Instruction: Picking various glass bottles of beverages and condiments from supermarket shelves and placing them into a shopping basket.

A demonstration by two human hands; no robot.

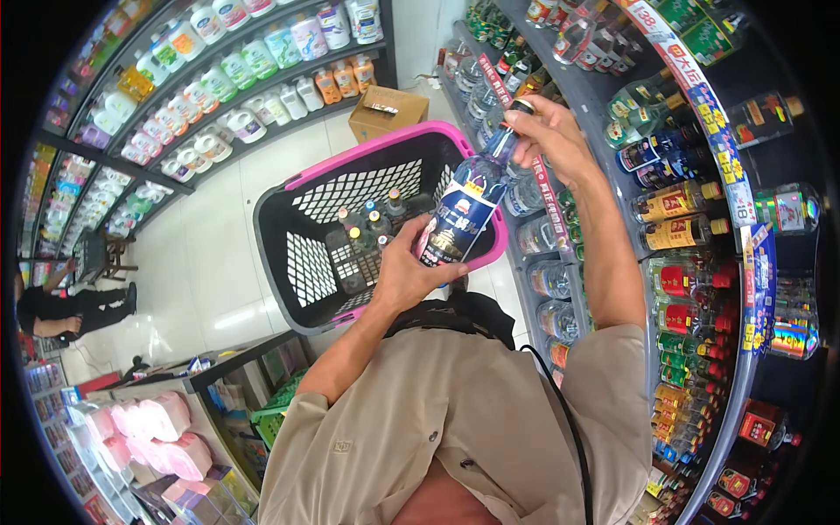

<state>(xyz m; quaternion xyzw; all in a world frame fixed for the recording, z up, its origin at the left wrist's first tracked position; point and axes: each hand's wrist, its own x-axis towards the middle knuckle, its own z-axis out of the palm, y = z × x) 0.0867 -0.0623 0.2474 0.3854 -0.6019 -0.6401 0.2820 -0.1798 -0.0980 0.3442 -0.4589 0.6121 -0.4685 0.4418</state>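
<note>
A blue-labelled glass bottle (466,210) of clear liquor is tilted over the right end of a black shopping basket (319,173) with a pink rim. My left hand (409,271) is wrapped round the bottle's lower part. At the neck, my right hand (549,131) closes its fingers about the dark cap. Inside the basket stand several small bottles (367,229) with coloured caps, over toward its right side. Part of the basket's near right corner is hidden behind the held bottle and my left hand.
Liquor shelves (612,289) packed with bottles run along my right. Shelves of detergent bottles (254,96) curve across the far left. A cardboard box (388,114) sits on the tiled floor (206,262) beyond the basket. Pink packages (149,429) fill a near-left display; a person (79,311) is farther left.
</note>
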